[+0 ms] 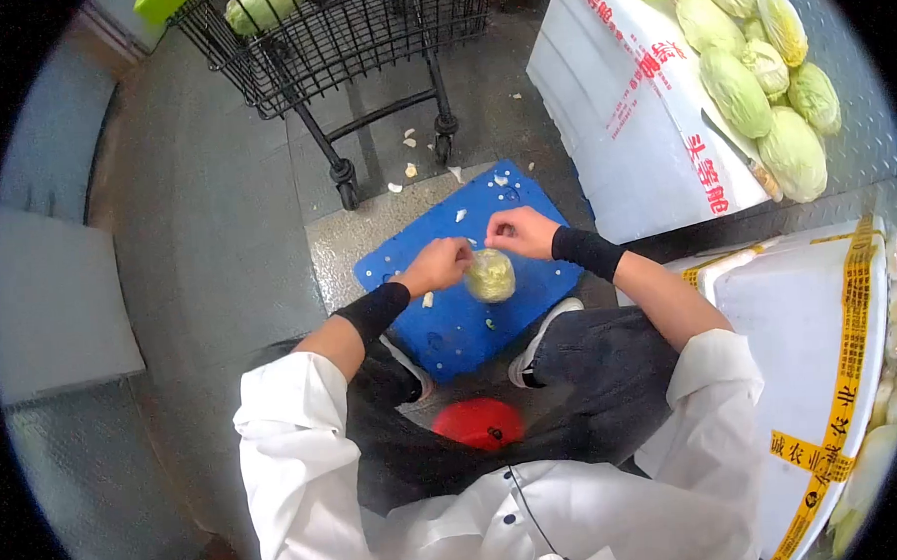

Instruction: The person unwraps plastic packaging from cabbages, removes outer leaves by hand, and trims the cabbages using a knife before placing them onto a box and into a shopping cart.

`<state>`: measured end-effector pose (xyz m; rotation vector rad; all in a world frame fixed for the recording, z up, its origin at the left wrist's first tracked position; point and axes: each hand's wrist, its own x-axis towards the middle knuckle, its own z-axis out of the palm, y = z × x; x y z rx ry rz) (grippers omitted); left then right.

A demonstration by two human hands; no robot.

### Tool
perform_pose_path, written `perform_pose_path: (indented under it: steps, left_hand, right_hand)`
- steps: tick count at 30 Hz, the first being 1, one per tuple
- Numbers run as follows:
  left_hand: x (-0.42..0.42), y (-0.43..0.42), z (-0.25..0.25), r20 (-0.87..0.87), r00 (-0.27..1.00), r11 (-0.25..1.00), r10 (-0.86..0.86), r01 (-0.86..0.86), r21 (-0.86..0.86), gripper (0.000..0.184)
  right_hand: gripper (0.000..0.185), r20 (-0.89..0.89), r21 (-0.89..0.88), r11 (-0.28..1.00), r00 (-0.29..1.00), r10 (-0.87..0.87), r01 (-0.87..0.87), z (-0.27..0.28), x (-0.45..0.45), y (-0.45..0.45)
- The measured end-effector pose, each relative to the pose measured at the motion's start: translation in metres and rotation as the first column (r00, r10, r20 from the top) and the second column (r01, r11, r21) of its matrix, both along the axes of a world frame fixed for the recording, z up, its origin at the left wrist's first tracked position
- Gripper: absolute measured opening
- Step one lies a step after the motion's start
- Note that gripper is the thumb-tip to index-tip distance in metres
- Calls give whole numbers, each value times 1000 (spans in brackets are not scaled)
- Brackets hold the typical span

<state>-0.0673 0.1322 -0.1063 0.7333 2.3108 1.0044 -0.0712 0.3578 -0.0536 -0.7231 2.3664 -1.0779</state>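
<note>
A small pale-green cabbage (491, 278) rests on the blue plastic board (440, 325) between my feet, with a shine like thin clear plastic wrap around it. At the cabbage's upper left, my left hand (442, 264) is closed, its fingertips pinched on what looks like the wrap. My right hand (524, 234) is just above the cabbage's upper right, thumb and fingers pinched together at the wrap. The film itself is hard to make out. Small leaf scraps lie about the board.
A black wire cart (348, 44) holding a cabbage stands ahead. At right, several cabbages (736, 92) and a knife (743, 157) lie on and beside a white foam box (621, 102). Another white box (800, 305) has yellow tape. A red seat (478, 423) is beneath me.
</note>
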Motion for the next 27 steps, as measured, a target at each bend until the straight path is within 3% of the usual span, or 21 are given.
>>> perform_pose_path:
  steps: [2, 5, 14, 17, 20, 23, 27]
  left_hand:
    - [-1, 0, -1, 72, 997, 1000, 13, -14, 16, 20]
    - [-3, 2, -3, 92, 996, 999, 9, -12, 32, 24]
    - [3, 8, 23, 77, 997, 1000, -22, 21, 21, 29]
    - [-4, 5, 19, 60, 994, 995, -95, 92, 46, 25]
    - [-21, -5, 8, 256, 946, 980, -197, 183, 79, 19]
    - [-22, -5, 17, 368, 920, 990, -138, 134, 37, 14]
    - [-22, -7, 5, 369, 914, 986, -167, 148, 81, 15]
  right_hand:
    - [23, -7, 104, 994, 999, -34, 34, -4, 0, 0]
    - [23, 22, 193, 979, 997, 69, -72, -4, 5, -1]
    - [20, 56, 59, 997, 998, 38, -41, -13, 4, -5]
    - [21, -21, 65, 996, 997, 71, -69, -14, 3, 1]
    - [35, 26, 206, 978, 999, 24, -29, 0, 7, -5]
    - [42, 40, 295, 954, 998, 50, -59, -14, 14, -17]
    - [43, -4, 331, 944, 1000, -6, 7, -27, 18, -24]
